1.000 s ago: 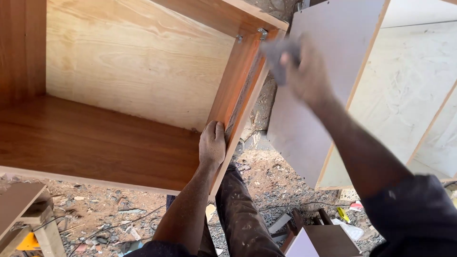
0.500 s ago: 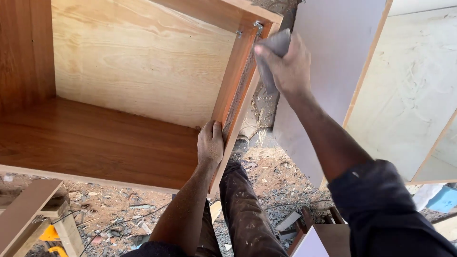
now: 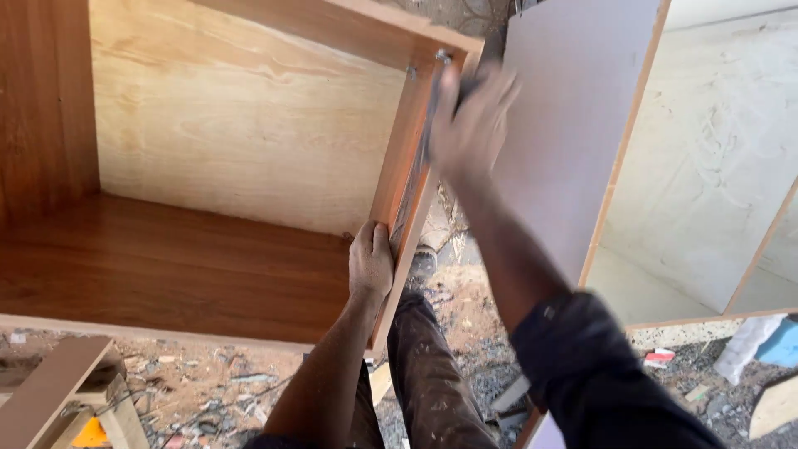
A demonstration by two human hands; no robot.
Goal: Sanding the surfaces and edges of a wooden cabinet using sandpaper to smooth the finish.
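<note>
A brown wooden cabinet [image 3: 166,274] lies on its side with its open face toward me and a pale plywood back. My left hand [image 3: 370,264] grips the front edge of its right side panel [image 3: 401,195], low down. My right hand [image 3: 474,125], blurred by motion, is pressed on the same edge near the top corner, shut on a grey pad or cloth [image 3: 490,50] that is mostly hidden by the fingers.
A grey-faced board [image 3: 573,141] leans upright just right of the cabinet, with another pale cabinet [image 3: 715,166] behind it. Rubble and scraps cover the ground [image 3: 216,391]. A wooden piece [image 3: 50,391] lies at the lower left. My trousered legs [image 3: 432,382] are below.
My right hand has moved left and down from the grey board onto the cabinet panel's front edge, carrying the grey pad. My left hand has stayed put.
</note>
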